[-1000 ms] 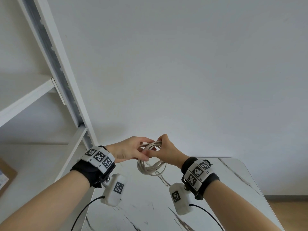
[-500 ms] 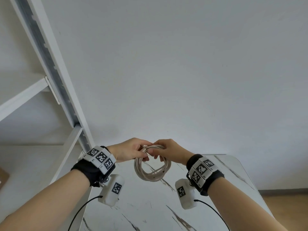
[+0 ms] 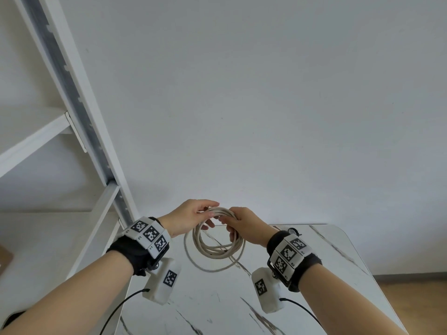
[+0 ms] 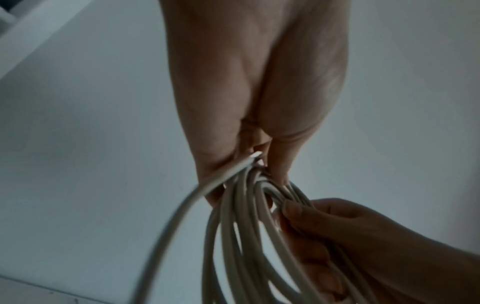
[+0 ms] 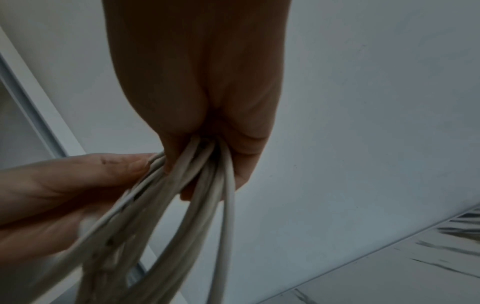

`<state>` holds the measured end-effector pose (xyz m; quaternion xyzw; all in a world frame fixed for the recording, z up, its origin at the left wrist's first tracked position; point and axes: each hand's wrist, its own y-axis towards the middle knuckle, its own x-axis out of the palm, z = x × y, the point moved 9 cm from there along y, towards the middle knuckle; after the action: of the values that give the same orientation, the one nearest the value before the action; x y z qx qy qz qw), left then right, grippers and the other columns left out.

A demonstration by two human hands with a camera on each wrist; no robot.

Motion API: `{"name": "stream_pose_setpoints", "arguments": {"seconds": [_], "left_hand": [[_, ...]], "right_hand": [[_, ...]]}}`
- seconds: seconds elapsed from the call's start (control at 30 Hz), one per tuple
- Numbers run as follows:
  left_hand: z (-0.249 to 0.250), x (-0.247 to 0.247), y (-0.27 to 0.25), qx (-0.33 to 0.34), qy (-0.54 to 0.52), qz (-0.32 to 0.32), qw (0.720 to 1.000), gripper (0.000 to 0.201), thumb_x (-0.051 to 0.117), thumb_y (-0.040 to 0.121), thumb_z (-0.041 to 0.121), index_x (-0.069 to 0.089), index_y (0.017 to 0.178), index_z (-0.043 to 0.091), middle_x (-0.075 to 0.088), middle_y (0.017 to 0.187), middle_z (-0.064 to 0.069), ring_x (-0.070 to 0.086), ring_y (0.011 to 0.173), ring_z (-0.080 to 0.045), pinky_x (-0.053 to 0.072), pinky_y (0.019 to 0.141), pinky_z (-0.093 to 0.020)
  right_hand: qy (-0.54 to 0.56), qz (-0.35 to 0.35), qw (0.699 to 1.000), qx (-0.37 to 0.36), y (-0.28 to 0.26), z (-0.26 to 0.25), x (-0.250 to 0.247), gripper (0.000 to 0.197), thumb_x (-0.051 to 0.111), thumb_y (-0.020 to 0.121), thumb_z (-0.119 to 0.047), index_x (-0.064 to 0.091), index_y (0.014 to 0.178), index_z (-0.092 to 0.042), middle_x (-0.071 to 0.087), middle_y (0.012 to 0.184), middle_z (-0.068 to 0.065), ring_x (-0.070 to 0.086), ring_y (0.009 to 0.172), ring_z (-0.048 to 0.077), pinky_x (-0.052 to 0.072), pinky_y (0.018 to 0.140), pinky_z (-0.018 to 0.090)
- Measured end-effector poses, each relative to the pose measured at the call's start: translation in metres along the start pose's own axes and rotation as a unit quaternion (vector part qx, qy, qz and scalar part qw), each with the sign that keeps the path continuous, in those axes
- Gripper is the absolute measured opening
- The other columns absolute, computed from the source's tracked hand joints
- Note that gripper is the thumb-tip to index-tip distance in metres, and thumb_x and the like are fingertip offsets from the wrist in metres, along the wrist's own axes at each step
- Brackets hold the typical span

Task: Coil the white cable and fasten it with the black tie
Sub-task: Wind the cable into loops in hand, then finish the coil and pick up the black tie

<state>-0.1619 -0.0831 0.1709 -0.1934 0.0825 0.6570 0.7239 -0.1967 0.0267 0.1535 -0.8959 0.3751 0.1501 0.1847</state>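
The white cable (image 3: 212, 251) hangs as a coil of several loops above the far end of the table. My left hand (image 3: 193, 216) pinches the top of the bundle from the left. From the right, my right hand (image 3: 242, 226) has its fingers curled round the strands. In the left wrist view the left hand (image 4: 254, 156) closes on the cable (image 4: 241, 226), with the right hand (image 4: 363, 236) just below it. The right wrist view shows the right hand (image 5: 205, 144) gripping the cable (image 5: 187, 195) and the left hand (image 5: 78, 185) beside it. No black tie is in view.
A white marble-patterned table (image 3: 326, 274) lies under the hands, with its far edge against a plain white wall. A white metal shelf frame (image 3: 79, 112) slants up at the left. Black wires trail from the wrist cameras.
The coil has spread from a small bunch into wider loops, and one loose loop now hangs lower and to the left. The right hand's fingers have slid down the coil's right side.
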Motion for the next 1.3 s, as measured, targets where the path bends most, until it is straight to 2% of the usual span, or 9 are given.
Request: {"name": "stream_pose_setpoints", "arguments": {"seconds": [0.2,0.37,0.47,0.57,0.7,0.83,1.0,1.17,1.3], "left_hand": [[-0.017,0.014,-0.003,-0.030,0.047,-0.008,0.998,0.021,0.042,0.099,0.019,0.044,0.119,0.013,0.056,0.079,-0.005,0.051,0.068,-0.015,0.044,0.066,-0.028],[-0.020,0.018,-0.005,-0.055,-0.083,-0.005,0.995,0.024,0.052,0.095,0.016,0.045,0.116,0.006,0.064,0.100,-0.011,0.064,0.087,-0.023,0.053,0.077,-0.027],[-0.018,-0.008,-0.009,-0.021,-0.051,0.169,0.984,0.033,0.061,0.089,0.019,0.046,0.119,0.012,0.057,0.106,-0.002,0.057,0.099,-0.017,0.046,0.084,-0.025],[-0.010,-0.020,-0.027,0.020,-0.137,0.281,0.950,0.003,0.055,0.090,0.007,0.057,0.088,0.009,0.057,0.073,-0.004,0.054,0.065,-0.016,0.045,0.065,-0.032],[-0.028,0.057,-0.032,-0.106,-0.246,-0.044,0.963,0.026,0.051,0.092,0.011,0.068,0.075,0.003,0.059,0.062,-0.009,0.053,0.052,-0.017,0.042,0.053,-0.027],[-0.050,0.122,-0.054,-0.208,-0.271,-0.273,0.899,0.033,0.047,0.094,0.027,0.067,0.102,0.003,0.070,0.090,-0.010,0.067,0.079,-0.021,0.053,0.077,-0.029],[-0.064,0.142,-0.043,-0.250,-0.440,-0.257,0.823,0.046,0.061,0.086,0.033,0.045,0.123,0.012,0.068,0.109,-0.015,0.065,0.098,-0.032,0.050,0.091,-0.044],[-0.061,0.136,-0.031,-0.246,-0.482,-0.214,0.813,0.036,0.064,0.083,0.027,0.045,0.106,0.007,0.060,0.127,-0.026,0.063,0.110,-0.037,0.051,0.091,-0.052],[-0.053,0.154,-0.038,-0.246,-0.436,-0.284,0.818,0.026,0.060,0.085,0.031,0.058,0.094,0.006,0.064,0.120,-0.019,0.061,0.111,-0.035,0.044,0.102,-0.053]], "right_hand": [[-0.044,0.000,0.999,0.004,0.000,0.006,0.004,0.025,0.061,0.088,-0.031,0.052,0.081,-0.009,0.052,0.064,0.002,0.056,0.050,0.018,0.043,0.045,0.020],[-0.079,-0.018,0.997,0.008,-0.001,0.008,0.009,0.023,0.052,0.093,-0.030,0.055,0.085,-0.009,0.050,0.068,0.002,0.051,0.049,0.013,0.041,0.042,0.017],[-0.077,0.031,0.996,0.020,-0.001,0.011,-0.005,0.020,0.049,0.095,-0.026,0.054,0.088,-0.008,0.049,0.066,-0.002,0.049,0.047,0.013,0.041,0.042,0.018],[-0.052,0.096,0.994,0.033,0.000,0.017,-0.023,0.021,0.046,0.096,-0.026,0.053,0.091,-0.006,0.049,0.066,-0.001,0.049,0.047,0.014,0.040,0.040,0.017],[0.019,0.166,0.985,0.051,-0.003,0.026,-0.039,0.020,0.044,0.097,-0.025,0.048,0.090,-0.007,0.049,0.069,0.002,0.048,0.050,0.018,0.041,0.043,0.022],[0.074,0.209,0.973,0.057,-0.007,0.026,-0.047,0.028,0.040,0.098,-0.027,0.048,0.103,0.000,0.050,0.073,0.003,0.049,0.052,0.016,0.044,0.049,0.025],[0.144,0.227,0.962,0.054,-0.008,0.023,-0.052,0.021,0.038,0.099,-0.027,0.044,0.095,-0.007,0.049,0.072,0.003,0.051,0.054,0.016,0.044,0.054,0.028],[0.196,0.240,0.949,0.057,-0.009,0.026,-0.056,0.021,0.037,0.099,-0.028,0.043,0.092,-0.009,0.047,0.070,0.003,0.050,0.055,0.017,0.047,0.059,0.031],[0.225,0.257,0.938,0.062,-0.009,0.029,-0.058,0.020,0.038,0.099,-0.028,0.044,0.091,-0.011,0.047,0.070,0.002,0.051,0.056,0.017,0.050,0.070,0.039]]}}
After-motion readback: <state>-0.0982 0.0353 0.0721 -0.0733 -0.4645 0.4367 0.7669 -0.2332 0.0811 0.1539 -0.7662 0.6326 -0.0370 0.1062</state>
